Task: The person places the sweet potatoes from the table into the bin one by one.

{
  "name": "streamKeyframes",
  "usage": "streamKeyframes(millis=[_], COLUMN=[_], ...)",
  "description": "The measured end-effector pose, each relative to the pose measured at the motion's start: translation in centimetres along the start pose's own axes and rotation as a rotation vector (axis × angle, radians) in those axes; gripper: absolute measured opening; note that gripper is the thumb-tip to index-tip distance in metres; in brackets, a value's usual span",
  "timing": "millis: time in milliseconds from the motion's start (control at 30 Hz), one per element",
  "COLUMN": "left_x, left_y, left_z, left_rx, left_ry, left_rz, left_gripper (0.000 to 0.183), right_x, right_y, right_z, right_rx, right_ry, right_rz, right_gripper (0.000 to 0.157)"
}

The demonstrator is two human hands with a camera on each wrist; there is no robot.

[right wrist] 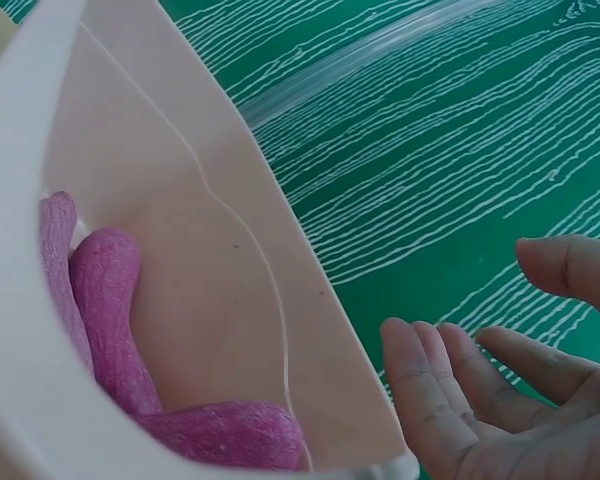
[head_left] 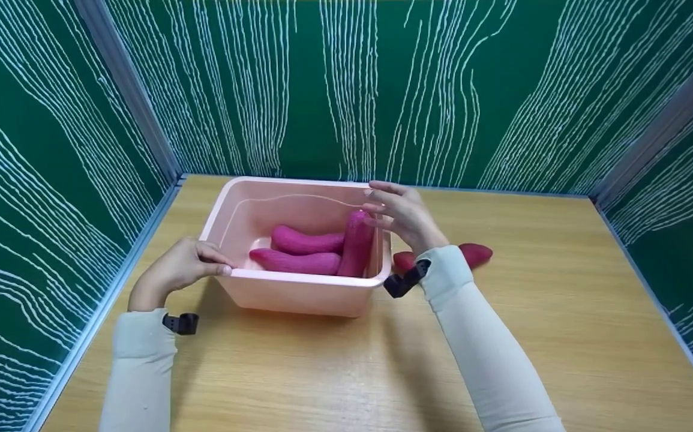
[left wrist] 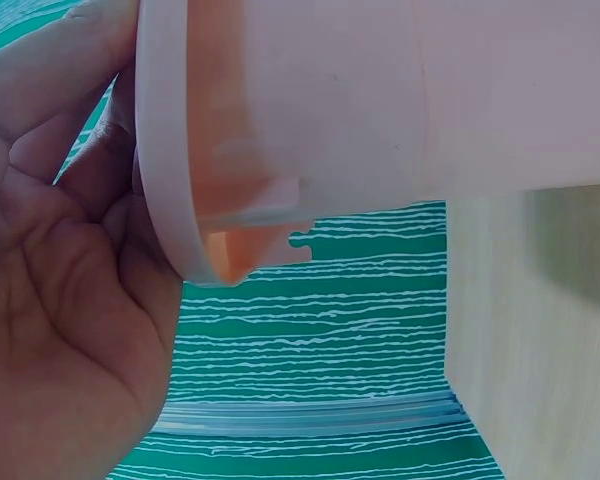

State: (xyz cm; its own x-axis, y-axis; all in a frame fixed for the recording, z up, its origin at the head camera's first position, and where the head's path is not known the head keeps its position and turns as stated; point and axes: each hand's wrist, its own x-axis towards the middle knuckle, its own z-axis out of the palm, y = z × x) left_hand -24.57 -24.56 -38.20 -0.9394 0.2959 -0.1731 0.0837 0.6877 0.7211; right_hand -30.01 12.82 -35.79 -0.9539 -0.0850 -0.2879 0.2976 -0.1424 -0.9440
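A light pink plastic tub (head_left: 298, 294) stands on the wooden table. Inside it are three magenta, wrinkle-skinned sweet potatoes: two lie roughly side by side, the front one (head_left: 298, 262) and the rear one (head_left: 307, 240), and a third (head_left: 355, 243) leans along the right wall. My left hand (head_left: 181, 267) pinches the tub's rim at the front left corner; the left wrist view shows its thumb and fingers against that rim (left wrist: 165, 130). Over the tub's right rim hovers my right hand (head_left: 406, 213), fingers spread and loosely bent. In the right wrist view that hand (right wrist: 510, 400) holds nothing.
A redder sweet potato (head_left: 477, 255) lies on the table (head_left: 538, 336) right of the tub, partly hidden behind my right wrist. Green panels (head_left: 304, 90) with white wavy lines wall the table at the back and both sides, joined by grey corner posts (head_left: 127, 84).
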Motion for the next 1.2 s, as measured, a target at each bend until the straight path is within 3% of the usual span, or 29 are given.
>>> streamKeyframes(millis=[300, 500, 833, 1200], left_x=[0.0, -0.1, -0.1, -0.1], left_y=[0.1, 0.1, 0.1, 0.2], left_z=[0.0, 0.0, 0.0, 0.1], left_rx=[0.004, -0.003, -0.016, -0.006], left_ry=[-0.002, -0.002, -0.004, 0.007], left_rz=[-0.007, -0.009, -0.021, 0.009], left_gripper=[0.021, 0.021, 0.022, 0.021], right_x=[-0.4, -0.4, -0.4, -0.2], right_y=[-0.5, -0.2, 0.8, 3.1], right_z=[-2.4, -4.0, -6.2, -8.5], right_rx=[0.007, -0.011, -0.113, -0.300], right_ry=[0.023, 0.044, 0.049, 0.054], right_rz=[-0.015, -0.012, -0.027, -0.072], right_gripper=[0.050, 0.060, 0.058, 0.061])
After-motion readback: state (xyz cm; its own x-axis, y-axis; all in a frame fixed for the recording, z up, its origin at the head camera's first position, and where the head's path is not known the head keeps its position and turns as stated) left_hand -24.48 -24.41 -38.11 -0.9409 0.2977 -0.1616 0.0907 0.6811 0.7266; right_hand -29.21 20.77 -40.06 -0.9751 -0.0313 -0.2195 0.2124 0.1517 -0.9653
